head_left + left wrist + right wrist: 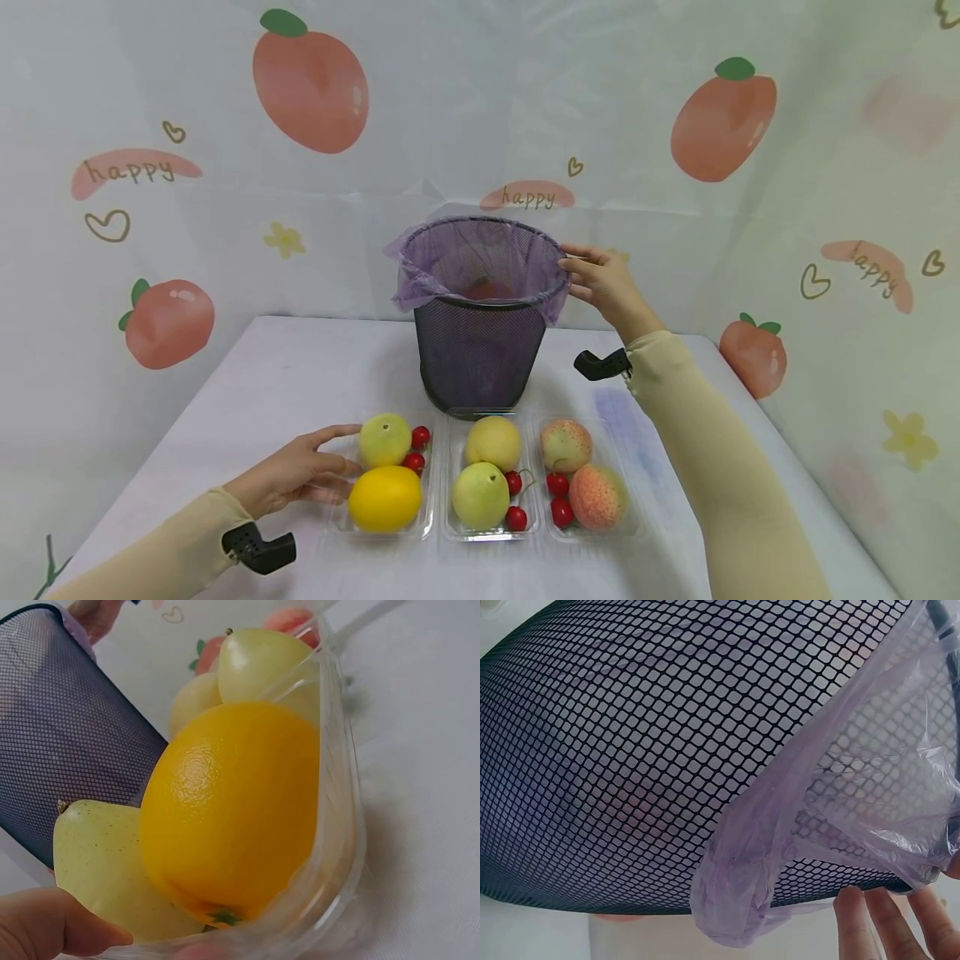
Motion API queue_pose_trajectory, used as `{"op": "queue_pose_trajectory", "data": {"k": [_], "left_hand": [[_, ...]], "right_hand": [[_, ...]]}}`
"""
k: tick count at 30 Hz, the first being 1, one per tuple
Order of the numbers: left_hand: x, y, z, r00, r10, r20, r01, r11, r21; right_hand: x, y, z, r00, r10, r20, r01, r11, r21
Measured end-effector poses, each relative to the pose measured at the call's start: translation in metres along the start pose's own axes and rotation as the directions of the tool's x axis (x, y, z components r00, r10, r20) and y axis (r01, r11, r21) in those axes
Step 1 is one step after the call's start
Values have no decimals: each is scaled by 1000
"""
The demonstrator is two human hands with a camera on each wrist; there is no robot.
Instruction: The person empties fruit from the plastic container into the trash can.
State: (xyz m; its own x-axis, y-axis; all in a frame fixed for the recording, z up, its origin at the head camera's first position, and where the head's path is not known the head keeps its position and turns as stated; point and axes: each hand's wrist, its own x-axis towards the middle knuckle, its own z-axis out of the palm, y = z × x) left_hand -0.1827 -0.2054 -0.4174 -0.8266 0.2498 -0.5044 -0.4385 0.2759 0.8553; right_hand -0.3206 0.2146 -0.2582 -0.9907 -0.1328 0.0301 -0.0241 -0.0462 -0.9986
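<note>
soft light, wrist views perhaps hazy

Plain cream sleeves, long and lightly creased, narrow to snug, gathered cuffs. Each wrist wears a small, matte black camera, bent in shape, with a blunt end.

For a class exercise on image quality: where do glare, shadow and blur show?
Head view: soft shadow on the table beside the mesh bin; left wrist view: a bright highlight on the yellow-orange fruit, pale glare along the edge of the clear tray; right wrist view: shiny glints on the purple liner, shapes seen through the bin blurred.
</note>
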Motion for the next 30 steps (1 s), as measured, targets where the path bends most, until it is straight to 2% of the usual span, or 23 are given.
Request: {"op": "queue_pose_trajectory", "data": {"k": [11, 30], "left_hand": [[-8, 6, -14, 999, 35, -11, -35, 999, 2], [-25, 42, -55, 995, 91, -31, -89, 994, 62]], "right_hand": [[2, 1, 1, 1000, 2, -6, -2, 1000, 11], [0, 2, -1, 1000, -1, -12, 1, 1000, 0]]}}
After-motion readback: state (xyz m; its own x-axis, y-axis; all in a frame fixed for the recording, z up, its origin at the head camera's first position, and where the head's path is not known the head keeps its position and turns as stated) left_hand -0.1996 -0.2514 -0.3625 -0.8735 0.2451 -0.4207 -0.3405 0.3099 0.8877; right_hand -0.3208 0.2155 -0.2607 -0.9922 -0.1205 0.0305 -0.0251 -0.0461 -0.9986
